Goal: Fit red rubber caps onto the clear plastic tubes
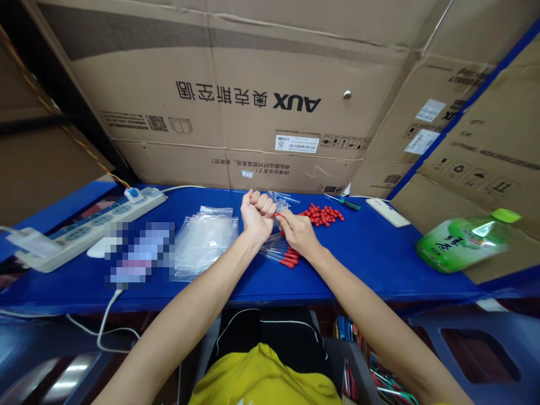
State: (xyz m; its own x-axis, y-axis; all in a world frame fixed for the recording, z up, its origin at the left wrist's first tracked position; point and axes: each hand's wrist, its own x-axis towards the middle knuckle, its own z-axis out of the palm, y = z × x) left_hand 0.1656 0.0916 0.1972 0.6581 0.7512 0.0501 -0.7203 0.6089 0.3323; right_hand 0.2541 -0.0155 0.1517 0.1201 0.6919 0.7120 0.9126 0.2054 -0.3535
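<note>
My left hand (257, 214) is closed in a fist over the blue table; what lies inside its fingers is hidden. Right beside it, my right hand (297, 229) pinches a small red cap (278, 214) against the left fist. Under and between the hands lie thin clear tubes with red ends (289, 259), their far parts partly covered by my hands. More clear tubes (283, 198) are behind the left fist. A loose heap of small red caps (321, 214) sits just beyond my right hand.
Clear zip bags (206, 242) are stacked left of my hands, near a phone (141, 256) and a power strip (97, 225). To the right lie a green-handled screwdriver (348, 203), a white phone-like slab (387, 212) and a green bottle (462, 242). Cardboard (236, 124) walls the back.
</note>
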